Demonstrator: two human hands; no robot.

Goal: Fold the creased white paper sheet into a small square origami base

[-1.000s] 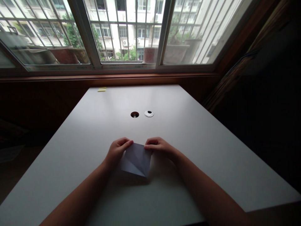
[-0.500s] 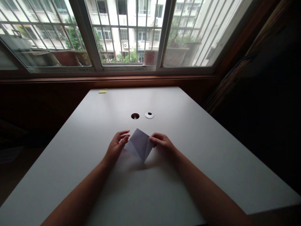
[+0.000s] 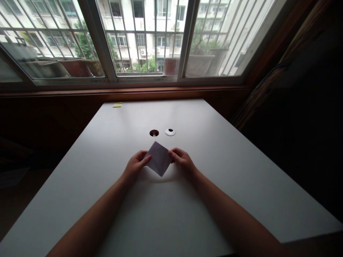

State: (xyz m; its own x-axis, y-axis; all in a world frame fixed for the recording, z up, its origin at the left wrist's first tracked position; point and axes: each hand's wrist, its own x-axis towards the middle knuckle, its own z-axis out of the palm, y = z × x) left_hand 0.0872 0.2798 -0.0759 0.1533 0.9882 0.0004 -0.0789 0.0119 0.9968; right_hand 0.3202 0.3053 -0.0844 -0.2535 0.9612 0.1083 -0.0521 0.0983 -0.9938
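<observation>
A folded sheet of paper (image 3: 159,160), pale greyish and diamond-shaped, is held tilted above the white table (image 3: 160,221), casting a soft shadow below it. My left hand (image 3: 138,162) pinches its left corner, thumb on the near face and fingers behind. At the right corner, my right hand (image 3: 181,159) grips the paper between thumb and fingers. One corner points toward the window and the opposite one toward me. The paper's back side is hidden.
Beyond the paper, a round cable hole (image 3: 154,133) opens in the tabletop, with a white ring-shaped cover (image 3: 170,132) beside it. Yellow sticky notes (image 3: 117,105) lie at the far left corner. A barred window (image 3: 144,39) rises behind the table.
My left hand has closed from loose, parted fingers onto the paper's left corner. The paper has lifted slightly and now shows a flatter, more even diamond. My right hand keeps its grip.
</observation>
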